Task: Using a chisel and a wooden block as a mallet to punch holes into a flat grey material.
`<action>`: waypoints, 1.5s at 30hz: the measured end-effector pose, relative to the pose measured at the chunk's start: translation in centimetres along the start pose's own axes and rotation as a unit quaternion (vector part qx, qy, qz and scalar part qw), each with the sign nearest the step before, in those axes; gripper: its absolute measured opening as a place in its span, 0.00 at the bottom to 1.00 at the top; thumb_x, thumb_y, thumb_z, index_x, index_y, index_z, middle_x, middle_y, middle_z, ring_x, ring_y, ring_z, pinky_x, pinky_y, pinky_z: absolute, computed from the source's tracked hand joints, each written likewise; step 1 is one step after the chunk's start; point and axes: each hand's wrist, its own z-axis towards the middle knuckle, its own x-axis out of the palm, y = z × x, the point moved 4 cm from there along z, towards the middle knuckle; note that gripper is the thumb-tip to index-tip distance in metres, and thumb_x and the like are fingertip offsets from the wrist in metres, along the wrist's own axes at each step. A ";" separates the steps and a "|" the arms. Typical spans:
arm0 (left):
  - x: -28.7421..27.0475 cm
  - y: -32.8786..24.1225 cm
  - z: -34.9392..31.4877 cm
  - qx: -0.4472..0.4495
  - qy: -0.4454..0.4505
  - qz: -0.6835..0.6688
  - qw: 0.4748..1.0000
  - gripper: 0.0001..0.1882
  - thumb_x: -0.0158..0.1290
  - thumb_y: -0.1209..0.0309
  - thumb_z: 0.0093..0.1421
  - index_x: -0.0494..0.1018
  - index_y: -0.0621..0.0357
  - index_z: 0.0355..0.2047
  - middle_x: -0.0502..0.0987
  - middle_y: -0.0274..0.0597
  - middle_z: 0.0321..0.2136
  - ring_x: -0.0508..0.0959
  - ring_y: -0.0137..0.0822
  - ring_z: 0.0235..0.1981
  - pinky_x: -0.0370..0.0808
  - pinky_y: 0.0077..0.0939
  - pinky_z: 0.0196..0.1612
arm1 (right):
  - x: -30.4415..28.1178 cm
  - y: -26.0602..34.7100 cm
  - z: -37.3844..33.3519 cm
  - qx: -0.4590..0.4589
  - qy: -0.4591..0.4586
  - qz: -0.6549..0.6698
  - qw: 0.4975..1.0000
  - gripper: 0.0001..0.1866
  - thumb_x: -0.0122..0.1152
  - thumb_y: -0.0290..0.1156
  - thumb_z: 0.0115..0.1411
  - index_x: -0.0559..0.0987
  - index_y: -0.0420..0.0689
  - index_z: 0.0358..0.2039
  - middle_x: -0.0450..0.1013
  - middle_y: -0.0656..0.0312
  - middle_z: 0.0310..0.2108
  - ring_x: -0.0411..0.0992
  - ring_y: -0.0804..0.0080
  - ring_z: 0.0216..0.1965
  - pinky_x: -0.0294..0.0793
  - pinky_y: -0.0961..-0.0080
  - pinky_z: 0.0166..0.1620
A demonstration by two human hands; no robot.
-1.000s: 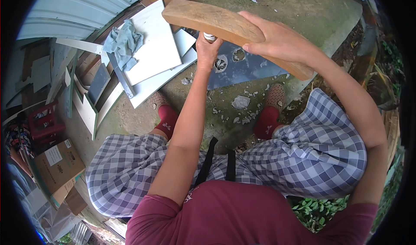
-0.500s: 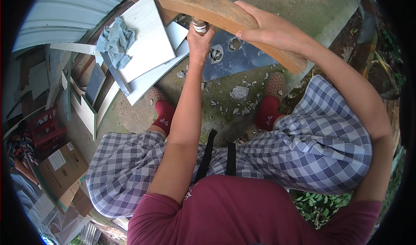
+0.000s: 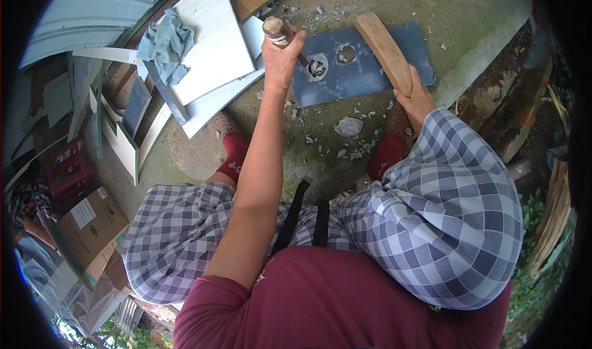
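Observation:
My left hand (image 3: 281, 64) is closed round the wooden handle of a chisel (image 3: 277, 28), whose handle is wrapped with white tape. Its dark blade points down at the ragged left hole of a dark blue-grey board (image 3: 367, 83) on the ground. A second hole (image 3: 346, 54) goes through the board beside it. My right hand (image 3: 418, 101) grips the near end of a thick wooden block (image 3: 385, 51), which is held above the board's right half, apart from the chisel. Whether the blade tip touches the board I cannot tell.
Pale chips and a larger flake (image 3: 349, 127) lie between my feet. White panels (image 3: 213, 37) with a blue-grey cloth (image 3: 165, 45) on top are stacked to the left. Further left are offcuts, a red crate (image 3: 71, 171) and a cardboard box (image 3: 91, 228). Plants grow at the right.
The wooden block has swung from above the chisel handle down to the right, with my right arm drawn back. My left hand still holds the chisel, its handle end now uncovered.

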 end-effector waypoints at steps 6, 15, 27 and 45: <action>-3.2 1.2 1.1 -0.045 -0.009 -0.151 0.987 0.07 0.58 0.74 0.52 0.69 0.57 0.29 0.71 0.33 0.26 0.69 0.27 0.29 0.67 0.24 0.36 | 1.7 -1.1 -0.4 0.065 -0.006 0.038 0.997 0.40 0.60 0.45 0.54 0.51 0.65 0.64 0.65 0.43 0.51 0.68 0.41 0.49 0.68 0.55 0.49; -6.5 3.6 1.6 -0.062 -0.078 -0.253 0.962 0.09 0.55 0.75 0.55 0.65 0.57 0.30 0.70 0.40 0.27 0.72 0.34 0.31 0.71 0.34 0.39 | 1.5 -0.8 -0.4 0.044 -0.025 0.042 0.998 0.40 0.60 0.45 0.54 0.52 0.62 0.64 0.65 0.44 0.51 0.68 0.42 0.49 0.68 0.55 0.49; -4.8 2.5 3.5 -0.089 -0.267 -0.153 0.947 0.10 0.53 0.76 0.52 0.63 0.59 0.31 0.69 0.41 0.21 0.71 0.31 0.21 0.68 0.26 0.24 | 2.0 -1.1 -0.1 0.050 -0.032 0.020 0.998 0.42 0.61 0.44 0.53 0.50 0.61 0.65 0.66 0.42 0.47 0.70 0.39 0.45 0.70 0.53 0.47; -0.7 -1.5 1.0 0.031 -0.309 0.012 0.950 0.14 0.57 0.73 0.54 0.63 0.60 0.36 0.69 0.36 0.25 0.69 0.28 0.21 0.68 0.23 0.23 | 1.9 -1.0 0.4 0.067 -0.008 0.007 0.998 0.43 0.61 0.46 0.53 0.50 0.59 0.65 0.65 0.41 0.50 0.69 0.41 0.49 0.69 0.54 0.49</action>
